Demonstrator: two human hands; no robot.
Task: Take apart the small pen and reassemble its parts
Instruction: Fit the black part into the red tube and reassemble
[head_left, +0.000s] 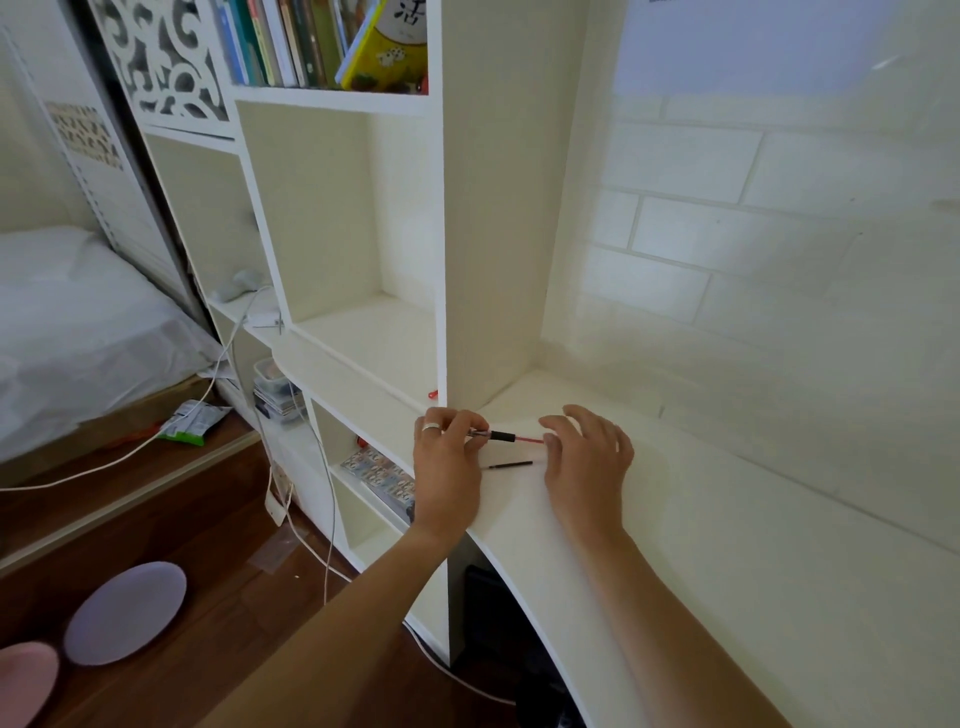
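The small pen (501, 437) is lying level just above the white desk (727, 545), near the desk's left edge and close to the back corner where the desk is meeting the bookshelf (467, 234). Its black grip section is showing in the middle, with a thin red part running out to the right. The left hand (447, 462) is pinching the pen's left end between thumb and fingertips, a ring showing on one finger. The right hand (589, 462) is sitting at the pen's right end, its fingers loosely spread and curved; the red tip is reaching the fingertips, though whether they are gripping it cannot be told. A thin black rod (511, 464) is lying loose on the desk just in front of the pen, between the two hands and touching neither. Both forearms are reaching in from the desk's front edge.
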